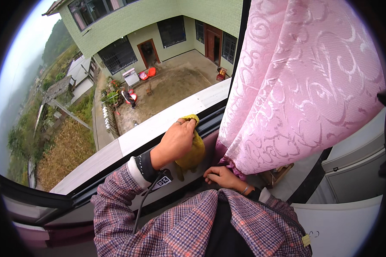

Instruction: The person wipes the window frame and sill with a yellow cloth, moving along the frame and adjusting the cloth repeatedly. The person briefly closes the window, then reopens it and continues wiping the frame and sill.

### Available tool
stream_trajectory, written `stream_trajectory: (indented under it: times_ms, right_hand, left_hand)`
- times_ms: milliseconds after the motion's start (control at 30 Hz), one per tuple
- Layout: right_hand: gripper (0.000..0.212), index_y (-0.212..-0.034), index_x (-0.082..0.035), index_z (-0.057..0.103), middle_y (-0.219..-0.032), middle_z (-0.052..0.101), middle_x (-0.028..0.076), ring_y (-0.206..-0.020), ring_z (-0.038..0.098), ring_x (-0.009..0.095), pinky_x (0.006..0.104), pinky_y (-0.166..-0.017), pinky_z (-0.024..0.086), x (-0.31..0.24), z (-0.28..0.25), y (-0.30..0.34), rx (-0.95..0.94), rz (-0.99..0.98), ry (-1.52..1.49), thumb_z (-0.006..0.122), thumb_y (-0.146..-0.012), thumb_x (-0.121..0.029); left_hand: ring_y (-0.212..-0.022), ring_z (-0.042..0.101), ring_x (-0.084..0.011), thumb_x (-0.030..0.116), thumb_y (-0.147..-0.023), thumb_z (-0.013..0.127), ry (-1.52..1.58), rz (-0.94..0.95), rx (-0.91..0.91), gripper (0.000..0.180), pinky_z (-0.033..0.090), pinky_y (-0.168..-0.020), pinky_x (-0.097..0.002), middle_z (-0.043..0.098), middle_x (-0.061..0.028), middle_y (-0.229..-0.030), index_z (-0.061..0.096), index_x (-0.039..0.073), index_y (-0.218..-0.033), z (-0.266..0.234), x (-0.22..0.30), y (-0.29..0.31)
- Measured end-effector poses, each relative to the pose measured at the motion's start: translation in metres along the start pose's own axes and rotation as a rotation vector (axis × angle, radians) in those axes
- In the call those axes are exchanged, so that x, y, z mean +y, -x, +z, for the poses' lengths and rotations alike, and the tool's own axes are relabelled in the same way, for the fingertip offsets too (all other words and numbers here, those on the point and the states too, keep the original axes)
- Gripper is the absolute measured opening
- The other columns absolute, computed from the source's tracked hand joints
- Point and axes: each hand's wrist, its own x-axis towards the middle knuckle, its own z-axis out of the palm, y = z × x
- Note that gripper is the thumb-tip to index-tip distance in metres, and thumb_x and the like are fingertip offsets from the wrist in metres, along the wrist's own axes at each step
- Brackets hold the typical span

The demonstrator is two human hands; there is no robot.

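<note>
My left hand (pixel 175 143) is closed around the top of a yellow cloth (pixel 191 157), with a ring on one finger. The cloth is pressed at the black window frame track (pixel 209 123) and its lower part hangs down over the inner side. To the right and nearer to me, my right hand (pixel 222 176) rests with loosely bent fingers on the inner edge of the sill, just below the gathered curtain. Nothing shows in its fingers. A bracelet circles that wrist.
A pink patterned curtain (pixel 304 85) hangs at the right, gathered by a purple tie (pixel 228 163). Past the frame runs a white outer ledge (pixel 176 112), with a drop to a courtyard (pixel 176 81) where a person (pixel 128 98) stands. A black cable (pixel 140 210) runs along my left sleeve.
</note>
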Motion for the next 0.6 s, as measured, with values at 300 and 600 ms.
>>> stream_trajectory:
  times_ms: [300,600]
  right_hand:
    - [0.018,-0.111,0.0,0.065,-0.09,0.068,0.007,-0.078,0.064,0.012,0.0264,-0.074,0.053,0.033,-0.009,0.011,0.057,0.152,0.056,0.055,-0.098,-0.009]
    - [0.019,-0.11,0.0,0.065,-0.087,0.069,0.009,-0.075,0.063,0.014,0.0296,-0.069,0.052,0.059,-0.013,0.004,0.06,0.117,0.246,0.057,-0.096,-0.01]
  left_hand:
    - [-0.072,0.068,-0.0306,0.009,-0.079,0.061,-0.371,0.043,-0.227,0.026,0.054,-0.065,-0.039,0.066,-0.0154,-0.074,0.058,-0.006,-0.1,0.01,0.016,-0.034]
    - [-0.069,0.068,-0.0268,0.012,-0.08,0.062,-0.336,0.044,-0.011,0.019,0.054,-0.061,-0.0365,0.066,-0.0131,-0.075,0.063,-0.004,-0.091,0.046,0.012,-0.049]
